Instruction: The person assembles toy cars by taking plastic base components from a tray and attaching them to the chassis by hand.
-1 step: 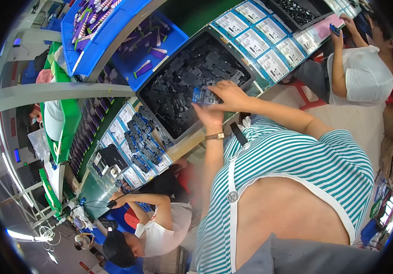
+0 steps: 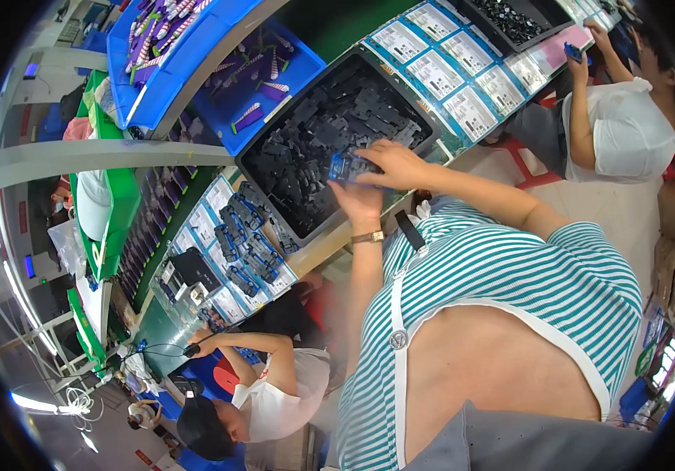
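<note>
Over the near edge of a black bin (image 2: 303, 232) full of dark plastic parts, both my hands meet around one small blue-and-black plastic piece (image 2: 342, 166). My left hand (image 2: 359, 202), a watch at its wrist, grips the piece from below. My right hand (image 2: 397, 165) reaches in from the right, its fingers closed over the piece's top and right side. The fingers hide much of the piece, so its exact kind cannot be made out. Left of the bin, several similar blue-and-black assemblies (image 2: 252, 250) lie in rows on printed sheets.
Blue bins (image 2: 231, 145) with purple-and-white striped pieces stand behind and left, beneath a grey frame bar (image 2: 157, 155). Printed sheets (image 2: 439, 74) cover the bench at right, by a dark tray (image 2: 510, 27). One co-worker (image 2: 620, 129) sits right, another (image 2: 282, 392) lower left.
</note>
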Demonstrator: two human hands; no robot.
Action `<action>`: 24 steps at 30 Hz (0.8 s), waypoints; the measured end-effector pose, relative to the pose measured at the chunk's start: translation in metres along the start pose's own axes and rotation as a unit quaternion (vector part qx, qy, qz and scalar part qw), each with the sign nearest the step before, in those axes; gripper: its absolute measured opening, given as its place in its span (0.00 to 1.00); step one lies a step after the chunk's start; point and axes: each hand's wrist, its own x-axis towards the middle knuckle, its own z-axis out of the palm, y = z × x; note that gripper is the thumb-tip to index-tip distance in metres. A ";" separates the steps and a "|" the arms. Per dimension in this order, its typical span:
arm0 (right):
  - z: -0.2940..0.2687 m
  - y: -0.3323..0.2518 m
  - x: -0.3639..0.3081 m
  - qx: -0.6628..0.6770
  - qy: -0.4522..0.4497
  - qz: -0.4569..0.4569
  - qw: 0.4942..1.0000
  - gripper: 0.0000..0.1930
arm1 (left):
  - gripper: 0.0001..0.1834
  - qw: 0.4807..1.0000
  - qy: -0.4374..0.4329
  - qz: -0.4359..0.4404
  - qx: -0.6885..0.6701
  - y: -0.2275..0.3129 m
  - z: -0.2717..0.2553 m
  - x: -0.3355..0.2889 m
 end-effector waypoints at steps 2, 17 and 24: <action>-0.008 0.010 0.018 0.085 -0.063 0.021 0.994 0.22 | 0.43 1.000 0.024 0.019 -0.002 0.012 -0.010 -0.009; -0.039 0.157 0.141 -0.187 -0.076 -0.212 0.956 0.14 | 0.40 0.996 0.052 0.068 -0.015 0.091 0.023 -0.081; -0.036 0.071 0.127 0.336 -0.055 0.057 0.938 0.08 | 0.37 0.999 -0.009 0.048 -0.020 0.104 0.046 -0.088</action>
